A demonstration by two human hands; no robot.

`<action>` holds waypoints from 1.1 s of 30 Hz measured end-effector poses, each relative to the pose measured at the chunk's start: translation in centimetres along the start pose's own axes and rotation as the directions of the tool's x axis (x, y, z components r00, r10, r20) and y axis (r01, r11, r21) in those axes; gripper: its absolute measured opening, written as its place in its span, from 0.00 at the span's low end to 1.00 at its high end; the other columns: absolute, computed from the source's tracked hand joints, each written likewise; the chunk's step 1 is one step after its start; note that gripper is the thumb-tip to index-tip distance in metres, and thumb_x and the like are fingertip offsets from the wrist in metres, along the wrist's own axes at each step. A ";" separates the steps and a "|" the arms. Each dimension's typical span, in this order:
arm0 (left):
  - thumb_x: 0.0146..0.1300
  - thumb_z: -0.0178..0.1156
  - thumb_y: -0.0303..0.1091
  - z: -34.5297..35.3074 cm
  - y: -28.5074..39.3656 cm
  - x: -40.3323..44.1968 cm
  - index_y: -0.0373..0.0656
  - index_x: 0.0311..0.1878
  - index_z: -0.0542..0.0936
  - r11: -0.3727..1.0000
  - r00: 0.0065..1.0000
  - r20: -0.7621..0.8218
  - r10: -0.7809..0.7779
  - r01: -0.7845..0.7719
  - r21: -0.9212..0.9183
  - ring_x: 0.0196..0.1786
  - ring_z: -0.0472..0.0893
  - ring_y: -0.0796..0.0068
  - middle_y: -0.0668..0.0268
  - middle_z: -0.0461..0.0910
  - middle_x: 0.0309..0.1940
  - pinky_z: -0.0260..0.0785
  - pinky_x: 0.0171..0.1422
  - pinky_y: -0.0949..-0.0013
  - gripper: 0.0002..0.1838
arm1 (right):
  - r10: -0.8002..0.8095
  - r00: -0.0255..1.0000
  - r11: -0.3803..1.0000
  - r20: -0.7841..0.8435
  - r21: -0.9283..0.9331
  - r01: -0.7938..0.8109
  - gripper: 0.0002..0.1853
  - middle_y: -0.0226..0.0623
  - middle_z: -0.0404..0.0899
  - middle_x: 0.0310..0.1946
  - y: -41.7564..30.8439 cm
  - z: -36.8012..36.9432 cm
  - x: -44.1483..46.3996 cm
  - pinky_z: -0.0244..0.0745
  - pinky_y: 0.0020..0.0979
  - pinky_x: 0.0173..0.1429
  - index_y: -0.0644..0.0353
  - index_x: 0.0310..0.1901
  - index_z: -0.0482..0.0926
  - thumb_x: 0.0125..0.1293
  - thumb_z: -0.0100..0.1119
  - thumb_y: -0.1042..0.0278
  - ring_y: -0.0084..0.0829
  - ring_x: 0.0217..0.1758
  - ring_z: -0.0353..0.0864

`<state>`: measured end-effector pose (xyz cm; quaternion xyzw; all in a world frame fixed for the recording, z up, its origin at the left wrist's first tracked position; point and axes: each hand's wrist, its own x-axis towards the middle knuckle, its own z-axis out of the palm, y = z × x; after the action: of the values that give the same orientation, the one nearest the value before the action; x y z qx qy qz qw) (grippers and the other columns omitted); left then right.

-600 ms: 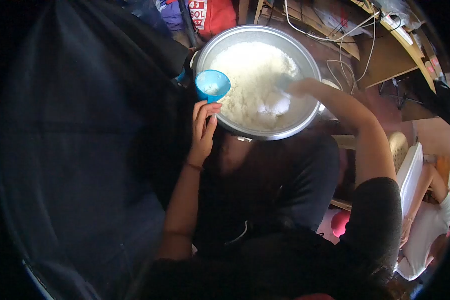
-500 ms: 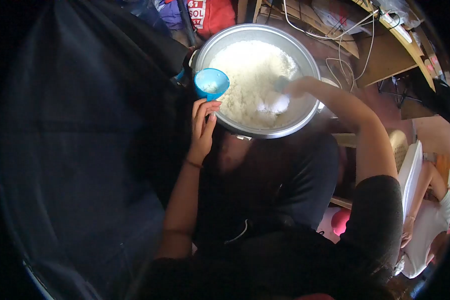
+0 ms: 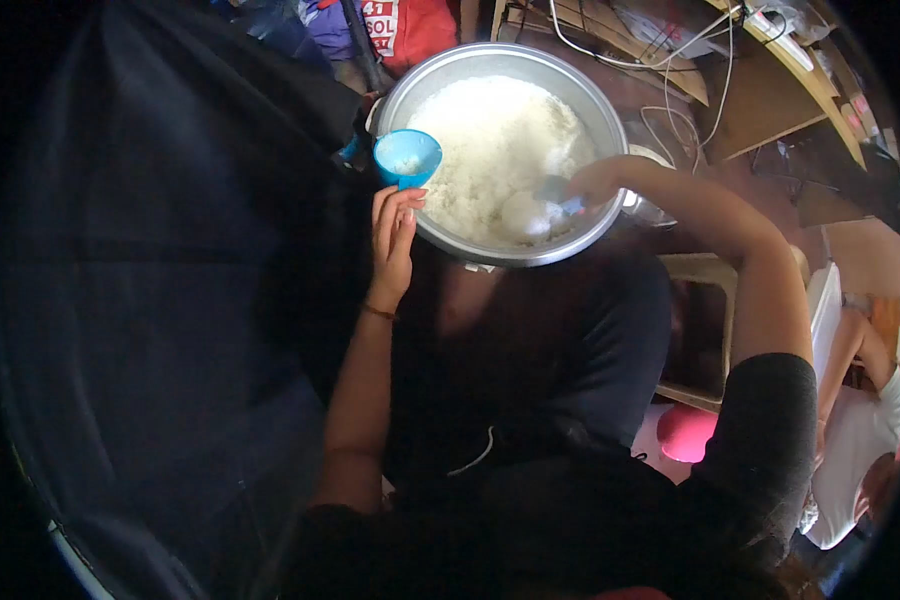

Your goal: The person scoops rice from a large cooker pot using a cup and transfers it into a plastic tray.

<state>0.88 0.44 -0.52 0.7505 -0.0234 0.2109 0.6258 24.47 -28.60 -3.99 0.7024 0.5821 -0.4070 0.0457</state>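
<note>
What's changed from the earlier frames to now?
The right hand, with a pale bluish utensil, has moved toward the near rim of the pot. The scene sits slightly further left in frame. Nothing visibly grabbed or released. The left hand still holds the blue cup at the pot's left rim.

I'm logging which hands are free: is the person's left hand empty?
No, the left hand holds a blue cup at the left edge of the metal pot.

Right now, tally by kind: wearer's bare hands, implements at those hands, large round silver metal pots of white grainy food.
Bare hands: 2 (left hand, right hand)
Implements: 2 (light-blue plastic cup, blurred bluish utensil)
Large round silver metal pot: 1
Total: 5
</note>
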 end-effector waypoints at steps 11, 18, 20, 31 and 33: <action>0.68 0.43 0.34 0.2 -1.0 0.4 0.35 0.46 0.74 0.999 1.000 0.013 -0.029 0.028 0.022 0.49 0.73 0.69 0.61 0.67 0.47 0.62 0.57 0.69 0.14 | 0.003 0.999 1.000 0.050 0.004 -0.003 0.28 0.43 0.78 0.31 -6.4 -2.0 2.2 0.70 0.41 0.41 0.61 0.53 0.74 0.48 0.62 0.62 0.41 0.37 0.77; 0.64 0.49 0.32 0.6 -2.1 0.6 0.38 0.44 0.76 0.997 1.000 0.024 -0.004 0.002 0.075 0.46 0.73 0.69 0.60 0.69 0.46 0.64 0.54 0.69 0.10 | 0.339 0.920 0.641 0.196 0.667 -0.379 0.14 0.23 0.62 0.13 -6.8 -2.5 -3.1 0.56 0.24 0.20 0.54 0.36 0.80 0.55 0.51 0.57 0.19 0.15 0.60; 0.64 0.50 0.31 1.0 -2.1 0.4 0.38 0.43 0.76 0.995 1.000 0.016 0.018 -0.020 0.098 0.46 0.73 0.69 0.60 0.69 0.45 0.64 0.54 0.69 0.10 | 0.331 0.934 0.533 0.132 0.791 -0.300 0.14 0.20 0.59 0.14 -6.7 -1.3 -4.8 0.50 0.21 0.18 0.52 0.37 0.79 0.56 0.49 0.56 0.15 0.14 0.55; 0.60 0.53 0.27 0.8 -1.5 1.1 0.37 0.42 0.75 0.962 0.986 0.033 0.164 -0.167 0.215 0.46 0.72 0.66 0.59 0.69 0.43 0.64 0.54 0.67 0.08 | 0.596 0.370 0.718 -0.712 0.267 -0.643 0.16 0.48 0.79 0.24 -15.5 1.3 -3.7 0.74 0.43 0.38 0.54 0.41 0.79 0.68 0.42 0.56 0.43 0.32 0.81; 0.59 0.54 0.28 0.7 -1.9 0.9 0.38 0.42 0.75 0.950 0.981 0.044 0.191 -0.196 0.245 0.46 0.72 0.65 0.59 0.69 0.43 0.65 0.54 0.67 0.08 | 0.557 0.417 0.724 -0.718 0.174 -0.667 0.15 0.48 0.79 0.27 -13.9 2.1 -2.7 0.75 0.42 0.37 0.52 0.40 0.80 0.67 0.42 0.57 0.41 0.32 0.82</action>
<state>2.49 0.37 -2.04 0.8190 -0.0765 0.2648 0.5033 11.48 -27.39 2.02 0.9604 0.2785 -0.0053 0.0037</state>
